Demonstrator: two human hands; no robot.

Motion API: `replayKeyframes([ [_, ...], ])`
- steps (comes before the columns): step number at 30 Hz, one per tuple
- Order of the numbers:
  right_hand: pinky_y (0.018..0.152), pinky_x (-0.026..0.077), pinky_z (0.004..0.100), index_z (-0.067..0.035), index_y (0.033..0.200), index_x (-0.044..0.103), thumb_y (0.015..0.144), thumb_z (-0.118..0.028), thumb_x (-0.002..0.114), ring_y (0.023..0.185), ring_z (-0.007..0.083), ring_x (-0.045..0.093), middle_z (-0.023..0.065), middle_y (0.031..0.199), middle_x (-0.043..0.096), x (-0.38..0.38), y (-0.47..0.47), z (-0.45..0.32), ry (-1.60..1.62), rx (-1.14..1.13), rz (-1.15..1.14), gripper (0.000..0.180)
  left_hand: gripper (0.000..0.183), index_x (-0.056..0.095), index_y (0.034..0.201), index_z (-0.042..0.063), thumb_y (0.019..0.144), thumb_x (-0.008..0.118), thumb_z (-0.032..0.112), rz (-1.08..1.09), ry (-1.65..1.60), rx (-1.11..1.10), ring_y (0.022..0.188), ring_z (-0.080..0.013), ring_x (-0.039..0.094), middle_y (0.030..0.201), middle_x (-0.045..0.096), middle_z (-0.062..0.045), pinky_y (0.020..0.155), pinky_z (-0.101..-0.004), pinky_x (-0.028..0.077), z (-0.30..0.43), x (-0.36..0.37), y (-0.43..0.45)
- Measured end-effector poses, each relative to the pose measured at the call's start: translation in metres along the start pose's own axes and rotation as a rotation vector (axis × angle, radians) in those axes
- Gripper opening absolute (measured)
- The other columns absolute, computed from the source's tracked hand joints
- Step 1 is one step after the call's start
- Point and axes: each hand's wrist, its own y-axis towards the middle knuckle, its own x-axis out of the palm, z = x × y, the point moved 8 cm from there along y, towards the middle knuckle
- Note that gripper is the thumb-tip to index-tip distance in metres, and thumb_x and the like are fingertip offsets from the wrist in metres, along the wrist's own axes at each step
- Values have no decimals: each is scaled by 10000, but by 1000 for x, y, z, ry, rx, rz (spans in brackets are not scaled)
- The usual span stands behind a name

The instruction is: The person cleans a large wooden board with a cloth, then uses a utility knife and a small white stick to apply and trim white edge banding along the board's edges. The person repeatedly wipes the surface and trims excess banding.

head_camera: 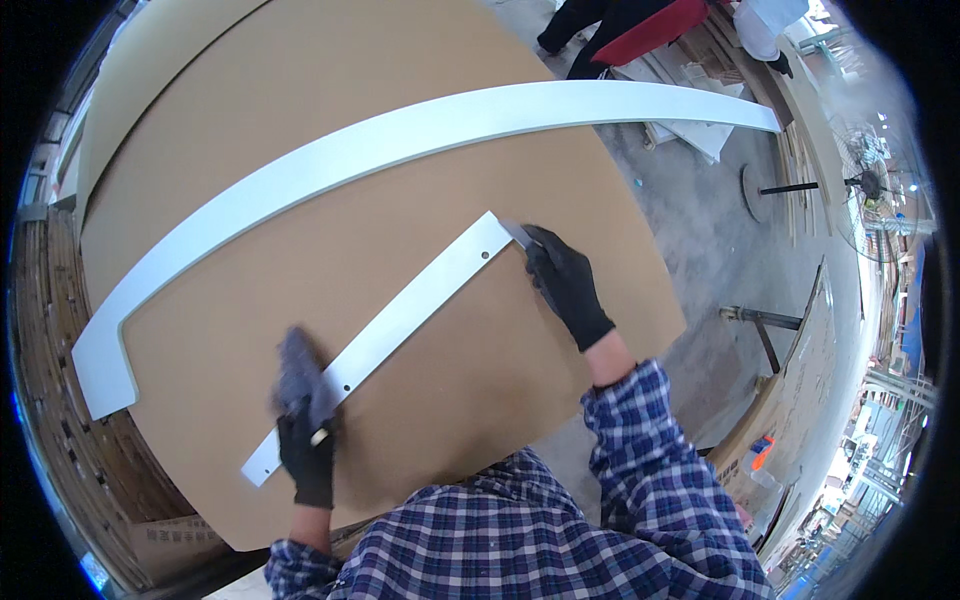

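Note:
A narrow white strip (420, 311) with several small holes lies diagonally on the brown cardboard surface (465, 397) before me. In my black-gloved left hand (307, 461) is a bunched grey cloth (304, 375), blurred, over the strip's near part. My right hand (568, 285), also in a black glove, grips a small flat tool (516, 232), perhaps a blade or scraper. Its blurred tip meets the strip's far end. Beyond the strip, a long curved white panel (420, 133) arcs across the surface, its right end reaching past the edge.
Stacked brown boards (56, 360) stand along the left. At the upper right are a person in dark trousers (592, 34) and another person's gloved hand (781, 65). A pedestal fan (870, 184) stands at the right, above a cardboard-covered surface (787, 390) with an orange-topped bottle (763, 450).

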Motion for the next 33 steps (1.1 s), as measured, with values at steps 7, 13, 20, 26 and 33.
replayKeyframes([
  [7, 788, 509, 348, -222, 1238, 591, 839, -99, 611, 926, 284, 626, 98, 1065, 652, 4, 52, -30, -585, -438, -284, 418, 525, 589, 1220, 110, 710, 712, 105, -3, -131, -205, 994, -396, 564, 1113, 549, -205, 822, -418, 483, -73, 6, -46],
  [13, 748, 509, 337, -157, 1128, 641, 858, -161, 626, 867, 264, 635, 79, 994, 657, 2, 51, -28, -793, -515, -450, 270, 554, 592, 1209, 110, 673, 730, 107, 12, -158, -209, 980, -390, 555, 1086, 533, -182, 820, -422, 478, -69, 3, -42],
  [20, 705, 511, 343, -118, 1095, 651, 866, -150, 617, 796, 261, 640, 77, 904, 657, -3, 40, -31, -617, -612, -265, 234, 580, 597, 1187, 117, 630, 759, 124, -25, -182, -231, 929, -368, 555, 1019, 512, -162, 784, -421, 478, -65, 3, -36],
  [26, 681, 511, 356, -143, 1145, 631, 893, -148, 558, 761, 280, 631, 100, 885, 646, 0, 27, -33, -540, -583, -177, 263, 580, 608, 1171, 106, 618, 779, 141, -5, -166, -247, 900, -360, 563, 986, 523, -161, 766, -418, 484, -56, 6, -28],
  [33, 654, 509, 412, -177, 1258, 566, 903, -149, 500, 746, 322, 620, 132, 850, 634, 24, 5, -25, -492, -389, 73, 362, 565, 615, 1157, 95, 623, 796, 124, 25, -172, -253, 904, -357, 577, 988, 548, -160, 767, -409, 491, -41, -3, -24],
])
